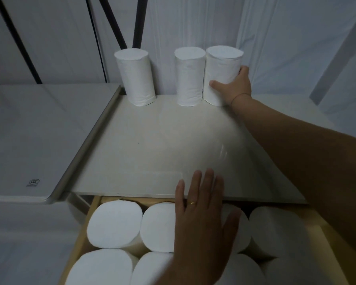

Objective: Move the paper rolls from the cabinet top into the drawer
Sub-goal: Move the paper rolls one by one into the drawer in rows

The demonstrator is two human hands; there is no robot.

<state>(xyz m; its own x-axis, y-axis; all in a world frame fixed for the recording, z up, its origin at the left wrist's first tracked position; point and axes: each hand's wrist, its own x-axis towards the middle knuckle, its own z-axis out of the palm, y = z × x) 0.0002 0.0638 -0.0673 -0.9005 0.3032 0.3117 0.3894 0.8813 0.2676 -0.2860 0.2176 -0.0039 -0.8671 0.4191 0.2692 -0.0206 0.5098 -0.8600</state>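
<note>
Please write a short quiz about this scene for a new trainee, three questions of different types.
1. How many paper rolls stand on the cabinet top?
2. True or false: the right hand grips the rightmost roll.
3. The left hand is: A) over the open drawer, palm down and holding nothing; B) lifting the leftmost roll; C) out of view.

Key: 1. Three. 2. True. 3. A.

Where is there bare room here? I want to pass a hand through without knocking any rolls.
The cabinet top lies bare from the three upright rolls at its back edge to its front lip. A gap separates the left roll from the middle roll. Crowded: the drawer, packed with rolls, and the right roll gripped by the right hand.
</note>
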